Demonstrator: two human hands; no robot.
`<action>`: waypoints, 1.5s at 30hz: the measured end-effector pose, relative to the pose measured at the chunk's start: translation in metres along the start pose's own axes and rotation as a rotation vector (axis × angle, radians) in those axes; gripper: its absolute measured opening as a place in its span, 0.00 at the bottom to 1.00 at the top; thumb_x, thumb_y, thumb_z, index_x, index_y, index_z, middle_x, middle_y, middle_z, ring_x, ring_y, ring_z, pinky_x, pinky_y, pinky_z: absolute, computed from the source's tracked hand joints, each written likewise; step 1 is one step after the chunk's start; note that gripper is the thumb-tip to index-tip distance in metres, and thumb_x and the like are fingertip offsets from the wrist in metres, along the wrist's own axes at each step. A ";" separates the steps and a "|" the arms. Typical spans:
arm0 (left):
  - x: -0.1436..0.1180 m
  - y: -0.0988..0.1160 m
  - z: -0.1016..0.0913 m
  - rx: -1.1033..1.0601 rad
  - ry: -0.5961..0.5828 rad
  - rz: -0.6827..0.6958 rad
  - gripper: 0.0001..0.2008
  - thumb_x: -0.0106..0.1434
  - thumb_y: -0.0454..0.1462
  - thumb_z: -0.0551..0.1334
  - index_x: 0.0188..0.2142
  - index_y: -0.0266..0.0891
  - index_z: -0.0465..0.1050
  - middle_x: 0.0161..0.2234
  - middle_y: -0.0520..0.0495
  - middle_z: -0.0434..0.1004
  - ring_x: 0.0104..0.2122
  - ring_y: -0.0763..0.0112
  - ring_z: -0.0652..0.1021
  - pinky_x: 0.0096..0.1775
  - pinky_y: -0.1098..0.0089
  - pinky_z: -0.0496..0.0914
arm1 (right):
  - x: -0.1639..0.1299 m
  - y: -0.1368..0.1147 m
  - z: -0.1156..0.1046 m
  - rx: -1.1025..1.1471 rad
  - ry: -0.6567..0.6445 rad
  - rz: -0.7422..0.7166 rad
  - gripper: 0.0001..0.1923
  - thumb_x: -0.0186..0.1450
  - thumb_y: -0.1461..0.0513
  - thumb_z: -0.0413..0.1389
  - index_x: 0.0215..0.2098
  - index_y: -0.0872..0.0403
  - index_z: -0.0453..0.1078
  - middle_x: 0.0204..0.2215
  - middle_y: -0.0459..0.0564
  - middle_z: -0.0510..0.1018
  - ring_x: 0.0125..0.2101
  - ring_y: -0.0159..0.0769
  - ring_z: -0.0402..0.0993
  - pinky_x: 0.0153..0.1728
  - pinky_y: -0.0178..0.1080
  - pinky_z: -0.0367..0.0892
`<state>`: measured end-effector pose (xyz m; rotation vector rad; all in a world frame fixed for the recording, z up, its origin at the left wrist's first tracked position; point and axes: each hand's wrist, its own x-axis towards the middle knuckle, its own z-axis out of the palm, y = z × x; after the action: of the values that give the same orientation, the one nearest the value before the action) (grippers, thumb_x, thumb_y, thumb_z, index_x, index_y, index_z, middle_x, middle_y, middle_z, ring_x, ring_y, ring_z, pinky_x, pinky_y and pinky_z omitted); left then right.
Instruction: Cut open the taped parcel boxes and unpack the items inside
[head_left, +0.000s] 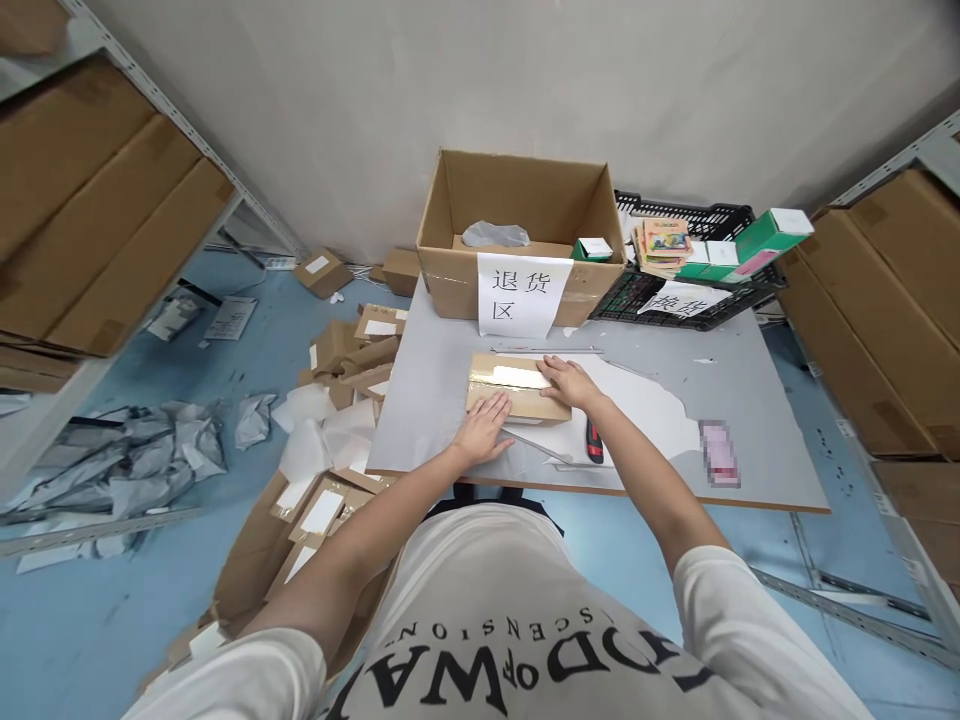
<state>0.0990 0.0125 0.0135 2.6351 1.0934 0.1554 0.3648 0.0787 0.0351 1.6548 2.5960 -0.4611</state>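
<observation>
Flat brown cardboard parcel [516, 388], glossy clear tape across its top. Pale grey tabletop [750, 400] with a light wooden edge. Open brown cardboard box [517, 215] bearing a white paper sign [517, 292] with black characters. Black plastic lattice crate [694, 300] holding green-and-white cartons [772, 232]. Red-and-black handled knife [594, 440]. Blue floor [90, 620] strewn with crumpled grey plastic mailers [142, 465]. White T-shirt [525, 630] with black lettering.

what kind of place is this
Probably a warehouse packing or returns area. Metal shelving holds flat cardboard, an open carton on the table bears a paper sign, and opened boxes and torn mailers litter the floor.
</observation>
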 end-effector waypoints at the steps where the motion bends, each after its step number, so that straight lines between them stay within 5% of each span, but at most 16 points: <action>1: 0.000 -0.001 0.000 -0.006 -0.008 0.002 0.37 0.62 0.51 0.52 0.65 0.33 0.49 0.66 0.39 0.49 0.66 0.59 0.48 0.63 0.57 0.44 | 0.000 0.000 0.002 -0.013 -0.004 0.001 0.33 0.64 0.53 0.54 0.64 0.54 0.53 0.64 0.61 0.55 0.63 0.53 0.51 0.58 0.54 0.51; 8: 0.003 -0.006 -0.001 -0.039 -0.048 0.025 0.42 0.59 0.53 0.55 0.65 0.30 0.48 0.66 0.36 0.47 0.66 0.56 0.47 0.63 0.57 0.44 | -0.001 -0.006 0.006 -0.179 -0.018 -0.005 0.31 0.68 0.53 0.46 0.65 0.59 0.51 0.64 0.63 0.53 0.63 0.53 0.50 0.58 0.53 0.51; 14: 0.001 -0.005 0.000 -0.040 -0.042 0.029 0.43 0.58 0.54 0.55 0.65 0.29 0.48 0.66 0.36 0.48 0.66 0.57 0.46 0.63 0.57 0.42 | 0.002 -0.014 -0.011 -0.292 -0.072 -0.098 0.24 0.70 0.59 0.39 0.61 0.63 0.55 0.60 0.68 0.60 0.59 0.53 0.57 0.53 0.50 0.58; 18: 0.000 -0.005 0.001 -0.047 -0.056 0.023 0.44 0.58 0.55 0.55 0.65 0.28 0.48 0.66 0.36 0.47 0.66 0.56 0.46 0.63 0.57 0.41 | 0.009 -0.012 -0.035 -0.220 -0.141 0.028 0.21 0.71 0.58 0.36 0.53 0.59 0.62 0.46 0.64 0.75 0.43 0.47 0.74 0.42 0.44 0.64; 24: -0.002 -0.005 0.001 -0.070 -0.067 0.020 0.44 0.57 0.54 0.56 0.65 0.30 0.47 0.66 0.36 0.46 0.66 0.56 0.46 0.63 0.56 0.42 | 0.037 0.014 -0.058 0.010 0.004 0.183 0.19 0.69 0.52 0.42 0.46 0.54 0.69 0.38 0.56 0.79 0.39 0.45 0.74 0.38 0.40 0.64; 29: -0.004 -0.004 0.001 -0.070 -0.057 0.024 0.45 0.57 0.54 0.57 0.65 0.30 0.46 0.66 0.37 0.45 0.66 0.57 0.46 0.63 0.57 0.42 | 0.052 0.043 -0.036 0.237 0.230 0.468 0.18 0.61 0.55 0.56 0.47 0.55 0.67 0.43 0.54 0.76 0.40 0.40 0.72 0.40 0.38 0.64; 35: -0.003 -0.003 -0.001 -0.089 -0.036 0.008 0.43 0.57 0.53 0.58 0.65 0.31 0.48 0.66 0.37 0.47 0.66 0.57 0.48 0.63 0.56 0.44 | 0.048 0.047 0.000 0.287 0.273 0.643 0.20 0.58 0.56 0.59 0.45 0.56 0.67 0.44 0.56 0.72 0.43 0.42 0.69 0.44 0.42 0.64; 42: 0.011 -0.015 -0.022 -0.161 -0.005 -0.012 0.32 0.62 0.50 0.55 0.59 0.33 0.60 0.60 0.37 0.62 0.60 0.58 0.62 0.60 0.59 0.56 | 0.029 0.019 -0.003 0.138 0.487 0.406 0.16 0.63 0.61 0.51 0.49 0.56 0.67 0.54 0.61 0.65 0.53 0.50 0.61 0.50 0.50 0.60; 45: 0.020 -0.037 -0.042 -0.156 0.008 0.015 0.40 0.57 0.56 0.58 0.61 0.32 0.57 0.62 0.36 0.58 0.62 0.55 0.59 0.61 0.57 0.52 | 0.009 0.010 -0.004 0.089 0.478 0.305 0.19 0.65 0.58 0.49 0.52 0.56 0.66 0.58 0.61 0.62 0.55 0.51 0.59 0.53 0.51 0.57</action>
<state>0.0795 0.0609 0.0419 2.5062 1.0201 0.2444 0.3703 0.0917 0.0353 2.3970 2.5601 -0.1827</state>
